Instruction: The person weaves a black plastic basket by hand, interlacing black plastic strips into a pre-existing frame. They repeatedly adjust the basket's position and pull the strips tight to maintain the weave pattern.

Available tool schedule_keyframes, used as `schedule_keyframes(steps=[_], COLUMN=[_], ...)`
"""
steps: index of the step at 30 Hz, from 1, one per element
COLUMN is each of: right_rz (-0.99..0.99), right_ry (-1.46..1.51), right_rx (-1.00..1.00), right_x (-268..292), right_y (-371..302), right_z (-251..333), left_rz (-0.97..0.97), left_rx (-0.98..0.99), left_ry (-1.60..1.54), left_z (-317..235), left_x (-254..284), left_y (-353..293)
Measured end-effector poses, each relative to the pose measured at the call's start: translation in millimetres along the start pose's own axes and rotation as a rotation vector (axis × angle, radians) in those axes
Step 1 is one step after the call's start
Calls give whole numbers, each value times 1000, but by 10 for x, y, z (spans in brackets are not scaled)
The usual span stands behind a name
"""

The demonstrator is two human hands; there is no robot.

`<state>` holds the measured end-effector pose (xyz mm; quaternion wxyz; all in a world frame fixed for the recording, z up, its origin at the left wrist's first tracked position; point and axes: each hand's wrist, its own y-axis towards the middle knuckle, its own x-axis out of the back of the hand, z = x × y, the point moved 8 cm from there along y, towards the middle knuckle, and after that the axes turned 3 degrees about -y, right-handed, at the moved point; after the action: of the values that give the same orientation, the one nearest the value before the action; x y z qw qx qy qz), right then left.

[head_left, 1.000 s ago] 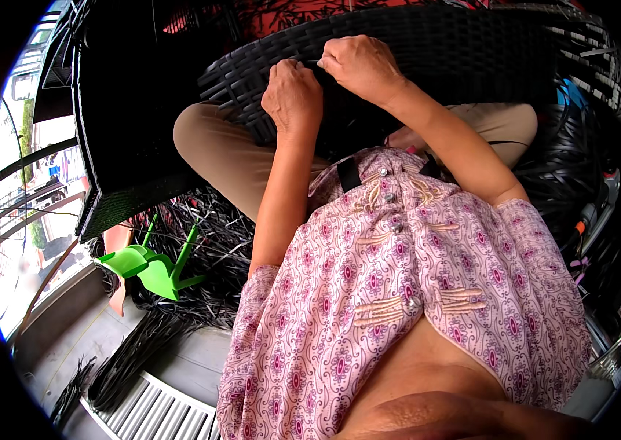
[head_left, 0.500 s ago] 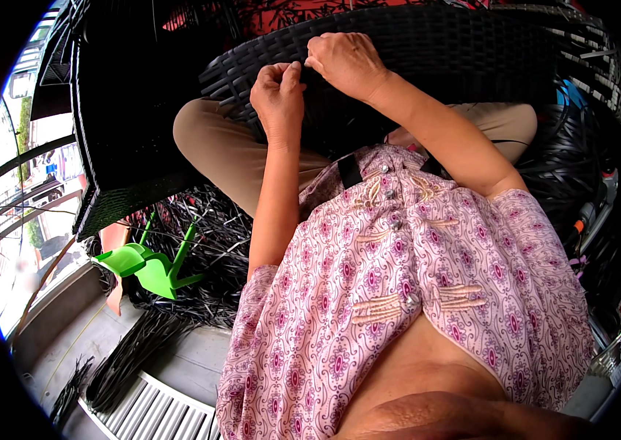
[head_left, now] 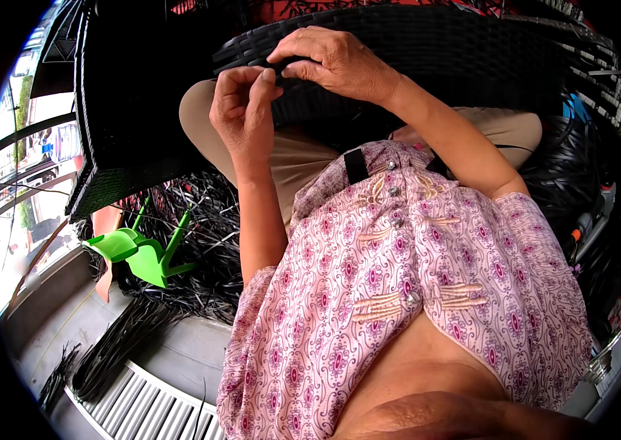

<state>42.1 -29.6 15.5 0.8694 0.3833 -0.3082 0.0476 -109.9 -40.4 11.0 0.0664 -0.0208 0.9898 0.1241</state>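
Observation:
A black woven wicker panel (head_left: 428, 55) with a curved edge lies across my folded legs, its loose strand ends at the left. My left hand (head_left: 244, 114) is raised at that left end, thumb and forefinger pinched together. Whatever sits in the pinch is too dark and thin to make out. Just above and to the right, my right hand (head_left: 336, 64) hovers over the weave, palm down. Its forefinger and thumb are apart and point toward the left fingertips; the dark gap between them shows no clear object.
A large black woven piece (head_left: 127, 95) stands at the left. Below it, a bright green plastic object (head_left: 145, 257) rests on a heap of black strips (head_left: 207, 275). A bundle of strips (head_left: 116, 352) lies beside a white slatted surface (head_left: 145, 407). More black strips (head_left: 563, 158) are at the right.
My left hand has moved left and slightly down, still pinched. My right hand has shifted left, and its thumb and forefinger have spread from a closer grip.

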Motion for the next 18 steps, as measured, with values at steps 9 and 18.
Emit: schedule_keyframes(steps=[9,18], right_rz=[2,-63], right_ry=[284,-153], right_rx=[-450,-310], right_x=[57,26], right_y=[-236,-276], right_z=[-573,-512], left_rz=[34,11], left_rx=[-142,-137], left_ry=[835,1182], left_z=[577,608], left_x=[-92,-296], left_y=[166,214])
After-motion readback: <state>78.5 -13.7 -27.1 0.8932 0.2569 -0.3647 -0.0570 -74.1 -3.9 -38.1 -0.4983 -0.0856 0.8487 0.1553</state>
